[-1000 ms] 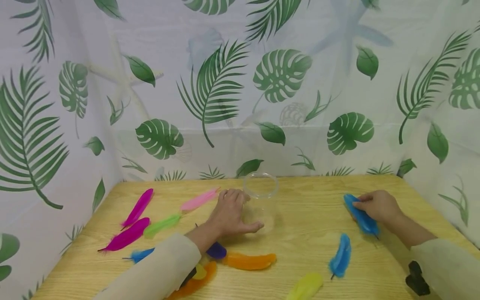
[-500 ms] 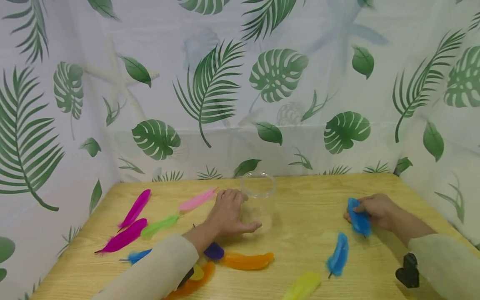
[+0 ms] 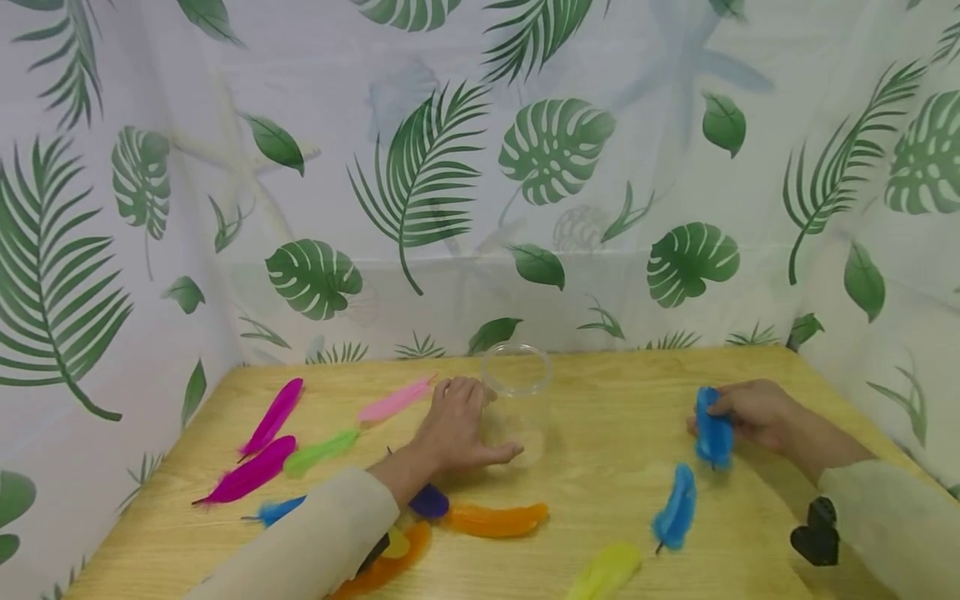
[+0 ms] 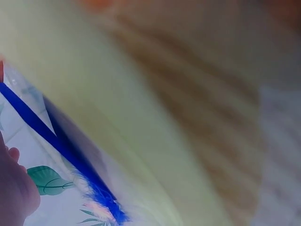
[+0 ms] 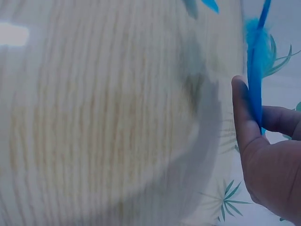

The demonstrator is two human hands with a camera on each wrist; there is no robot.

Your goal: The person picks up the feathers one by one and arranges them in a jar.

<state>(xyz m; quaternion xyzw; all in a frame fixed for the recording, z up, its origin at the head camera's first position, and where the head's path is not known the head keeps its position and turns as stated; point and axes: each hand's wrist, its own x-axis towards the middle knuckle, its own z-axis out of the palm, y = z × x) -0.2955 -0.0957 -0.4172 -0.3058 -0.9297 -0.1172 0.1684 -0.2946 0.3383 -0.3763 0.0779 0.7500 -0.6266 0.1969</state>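
Observation:
My left hand (image 3: 457, 425) holds the side of a clear plastic cup (image 3: 528, 412), its thumb across the front. The cup stands upright on the table. Over at the right, my right hand (image 3: 761, 412) pinches a blue feather (image 3: 713, 437) between thumb and fingers. The right wrist view has this blue feather (image 5: 255, 70) standing edge-on between thumb and finger, above the wood. A second blue feather (image 3: 677, 508) lies just in front of the right hand. Below the left wrist lies a dark blue feather (image 3: 430, 502), partly covered by the arm.
Two magenta feathers (image 3: 255, 471), a green feather (image 3: 321, 452) and a pink feather (image 3: 393, 402) lie on the left of the wooden table (image 3: 615, 467). An orange feather (image 3: 495, 520) and a yellow feather (image 3: 606, 571) lie nearer the front. A leaf-print cloth (image 3: 450, 275) rises behind.
The right hand has lifted the blue feather and turned it more upright, broad face toward the head camera. The left hand keeps its place at the cup. The head view has shifted slightly.

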